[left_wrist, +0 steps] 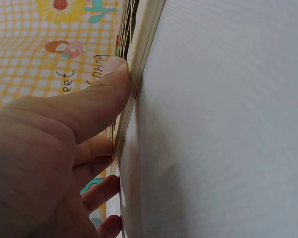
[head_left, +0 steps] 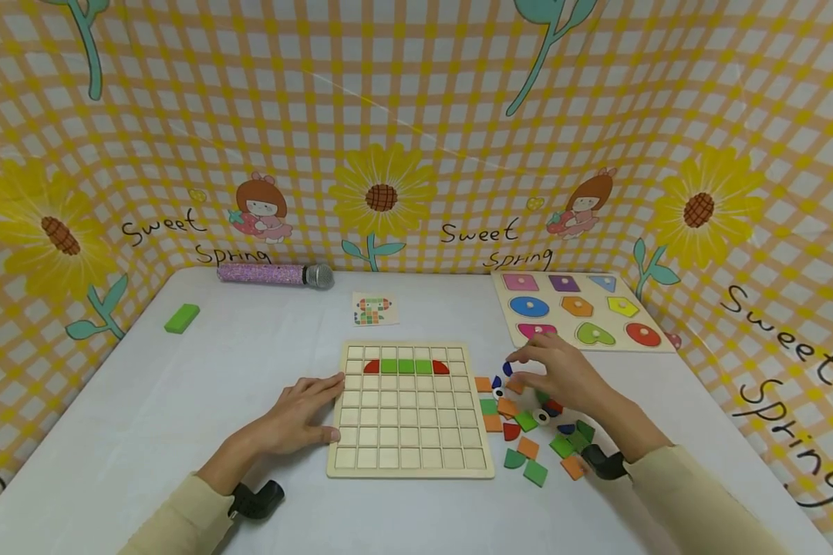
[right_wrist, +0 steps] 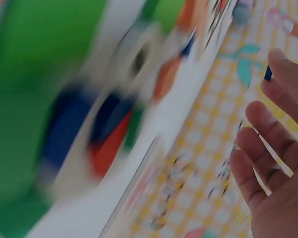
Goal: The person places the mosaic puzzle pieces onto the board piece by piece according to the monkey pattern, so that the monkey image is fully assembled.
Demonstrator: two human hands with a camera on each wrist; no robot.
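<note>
A wooden grid board (head_left: 409, 472) lies flat on the white table. One of its upper rows holds three green square tiles (head_left: 406, 366) with a red rounded tile (head_left: 371, 367) at each end. My left hand (head_left: 288, 420) rests against the board's left edge, thumb and fingertips touching it. To the right of the board, my right hand (head_left: 562, 374) pinches a small blue tile (right_wrist: 268, 73) between thumb and index finger, while the other fingers stay loosely bent. Below that hand lie scattered orange, green, red and blue tiles (head_left: 535, 472), plus round eye tiles (head_left: 541, 417).
A small pattern card (head_left: 375, 309) lies behind the board. At the back left are a glittery purple microphone (head_left: 271, 274) and a green block (head_left: 182, 318). A knobbed shape puzzle (head_left: 562, 330) lies at the back right. Patterned cloth (head_left: 416, 100) rises behind the table.
</note>
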